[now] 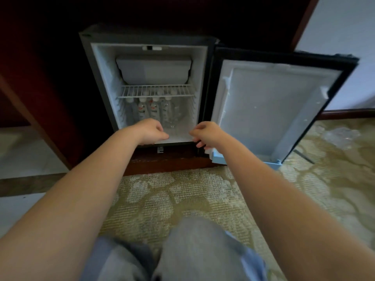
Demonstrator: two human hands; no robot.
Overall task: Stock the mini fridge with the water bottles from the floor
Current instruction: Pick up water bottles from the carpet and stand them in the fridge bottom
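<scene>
A small dark-cased mini fridge with a white lining (105,78) stands with its door (274,102) swung wide to the right. The clear plastic water bottles with white caps and red-and-white labels (154,108) stand upright in a tight row on its floor, under the white wire shelf (156,91), toward the left and back. Both hands hang just in front of the lower opening: the left hand (151,131) and the right hand (207,134) have loosely curled fingers and grasp nothing. No bottle shows on the patterned beige carpet (182,189); only a crumpled clear plastic wrap (341,136) lies beyond the door. Full bottles of this kind are probably moderately heavy, with thin walls that give under a squeeze and may be slick. The firmest hold would be round the middle at the label, or at the stiffer neck below the cap.
</scene>
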